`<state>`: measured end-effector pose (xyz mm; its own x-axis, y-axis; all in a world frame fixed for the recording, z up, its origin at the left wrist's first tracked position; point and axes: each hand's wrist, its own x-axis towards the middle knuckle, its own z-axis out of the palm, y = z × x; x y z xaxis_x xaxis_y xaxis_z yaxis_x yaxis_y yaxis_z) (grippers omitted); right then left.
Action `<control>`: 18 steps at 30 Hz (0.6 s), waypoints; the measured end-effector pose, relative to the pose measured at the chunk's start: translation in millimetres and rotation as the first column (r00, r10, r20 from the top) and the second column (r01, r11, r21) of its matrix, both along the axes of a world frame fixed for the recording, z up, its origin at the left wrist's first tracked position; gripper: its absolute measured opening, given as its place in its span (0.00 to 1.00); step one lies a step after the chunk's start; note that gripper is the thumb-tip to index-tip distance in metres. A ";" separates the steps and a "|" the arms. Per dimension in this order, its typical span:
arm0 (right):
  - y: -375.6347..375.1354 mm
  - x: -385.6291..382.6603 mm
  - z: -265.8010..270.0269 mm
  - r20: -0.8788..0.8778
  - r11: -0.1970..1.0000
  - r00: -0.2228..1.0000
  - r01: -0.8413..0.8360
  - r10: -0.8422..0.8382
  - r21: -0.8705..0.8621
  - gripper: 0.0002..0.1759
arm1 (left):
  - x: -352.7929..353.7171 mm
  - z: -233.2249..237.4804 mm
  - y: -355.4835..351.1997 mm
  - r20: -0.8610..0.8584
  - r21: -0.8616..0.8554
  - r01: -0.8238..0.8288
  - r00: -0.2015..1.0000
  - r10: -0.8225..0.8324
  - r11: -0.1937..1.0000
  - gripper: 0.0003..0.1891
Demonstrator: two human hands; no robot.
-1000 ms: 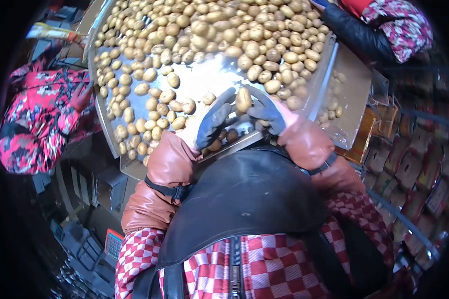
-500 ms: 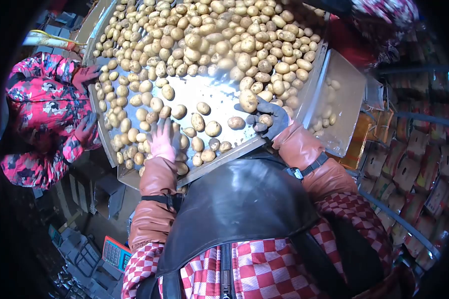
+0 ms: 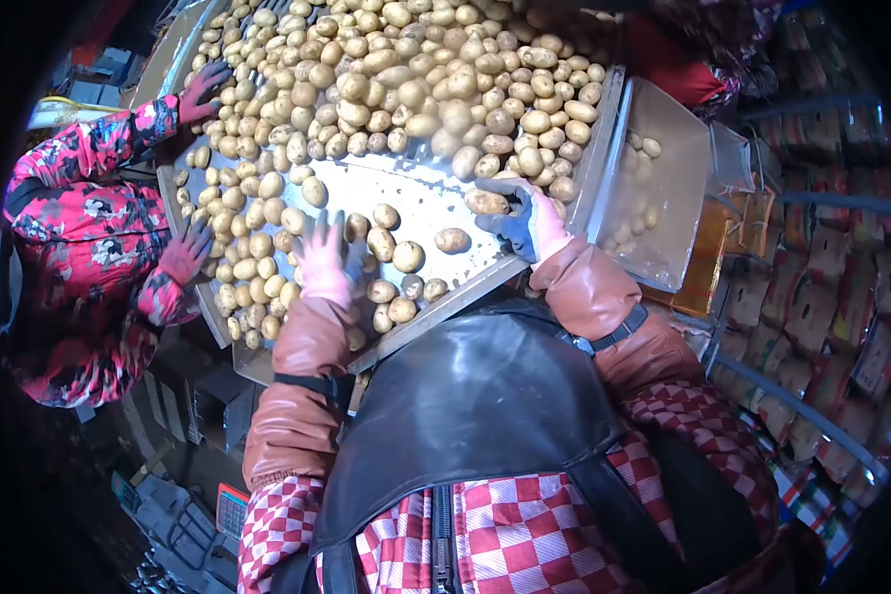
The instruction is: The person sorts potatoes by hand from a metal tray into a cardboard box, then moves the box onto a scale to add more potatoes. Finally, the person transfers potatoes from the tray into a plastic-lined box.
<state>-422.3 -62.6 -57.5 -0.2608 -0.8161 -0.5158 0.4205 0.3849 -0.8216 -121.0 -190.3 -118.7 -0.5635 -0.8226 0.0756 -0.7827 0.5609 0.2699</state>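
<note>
Pale yellow-brown potatoes point(image 3: 406, 256) lie scattered over a shiny metal sorting table point(image 3: 445, 203). My left hand point(image 3: 325, 259), in a pink glove with dark fingertips, rests with fingers spread among potatoes at the table's near left; some are partly hidden beneath and beside it. Over the right side, near the wooden rim point(image 3: 465, 295), my right hand point(image 3: 527, 223) grips one potato point(image 3: 487, 202) between thumb and fingers. A single loose potato point(image 3: 452, 241) lies to the left of that hand.
A large heap of potatoes point(image 3: 396, 74) covers the far side. To the right, a plastic-lined box point(image 3: 653, 213) holds several potatoes. At the left, a co-worker in a pink patterned jacket point(image 3: 99, 238) reaches both hands to the table; another person's red sleeve point(image 3: 678, 84) shows top right.
My right hand has turned and now grips one potato at its fingertips. My left hand has shifted slightly. The left co-worker's far hand has reached forward onto the heap. The view has shifted slightly.
</note>
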 end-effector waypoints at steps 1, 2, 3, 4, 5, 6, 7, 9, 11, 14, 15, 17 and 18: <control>0.1 2.5 3.6 -0.097 0.999 0.995 -0.041 0.040 -0.016 0.31 | 4.4 -2.1 -8.6 -0.027 -0.055 -0.051 0.998 0.049 0.997 0.29; 0.0 4.9 5.5 -0.193 0.996 0.978 -0.083 0.076 -0.028 0.31 | 10.0 -3.2 -16.5 -0.051 -0.062 -0.080 0.996 0.077 0.995 0.29; -1.3 6.9 -0.7 -0.194 0.996 0.978 -0.088 0.081 -0.026 0.31 | 15.5 -2.1 -21.7 -0.074 -0.066 -0.108 0.992 0.103 0.992 0.29; -3.9 9.0 -12.0 0.010 0.997 1.000 0.018 -0.018 -0.068 0.28 | 21.4 -2.2 -21.0 -0.074 -0.116 -0.093 0.994 0.085 0.989 0.30; -5.8 6.9 -21.6 0.081 0.999 0.997 -0.004 0.008 -0.050 0.26 | 25.4 -3.1 -15.2 -0.074 -0.116 -0.094 0.994 0.086 0.989 0.30; -8.3 5.0 -29.7 0.150 0.999 0.988 -0.028 0.032 -0.031 0.25 | 28.1 -1.4 -5.7 0.012 -0.042 -0.090 0.996 0.090 0.995 0.32; -10.9 10.7 -23.9 0.230 0.999 0.973 0.024 -0.033 0.042 0.26 | 31.1 -0.8 4.0 0.098 0.035 -0.084 0.992 0.080 0.996 0.34; -17.0 21.0 -13.0 0.365 0.971 0.909 0.133 -0.200 0.199 0.30 | 34.7 -0.8 22.5 0.258 0.120 -0.066 0.966 0.033 0.991 0.35; 5.5 -4.1 -43.4 0.332 1.000 0.943 -0.001 -0.006 0.020 0.29 | 40.4 -6.8 24.4 0.194 0.198 -0.100 0.979 0.061 0.975 0.35; 56.6 -26.9 -36.4 0.013 0.983 0.999 0.047 -0.045 -0.178 0.27 | 53.8 -36.8 23.4 0.116 0.118 -0.085 0.991 0.072 0.989 0.35; 70.2 -36.8 -26.0 0.418 0.961 0.898 0.221 -0.134 -0.166 0.27 | 53.6 -40.7 20.1 0.157 0.095 -0.094 0.984 0.078 0.991 0.34; 92.6 -46.4 -13.2 0.735 0.912 0.632 0.408 -0.244 -0.049 0.27 | 46.9 -40.5 15.5 0.111 0.079 -0.074 0.992 0.065 0.994 0.31; 100.9 -46.7 -12.2 0.730 0.892 0.610 0.453 -0.308 -0.002 0.27 | 41.6 -39.5 14.6 0.123 0.057 -0.076 0.990 0.069 0.995 0.31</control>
<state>-468.9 38.4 -69.7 -0.1928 -0.8188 -0.5407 0.9652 -0.0590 -0.2549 -79.4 -175.7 -158.2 -0.5042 -0.8626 -0.0418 -0.8496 0.4868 0.2031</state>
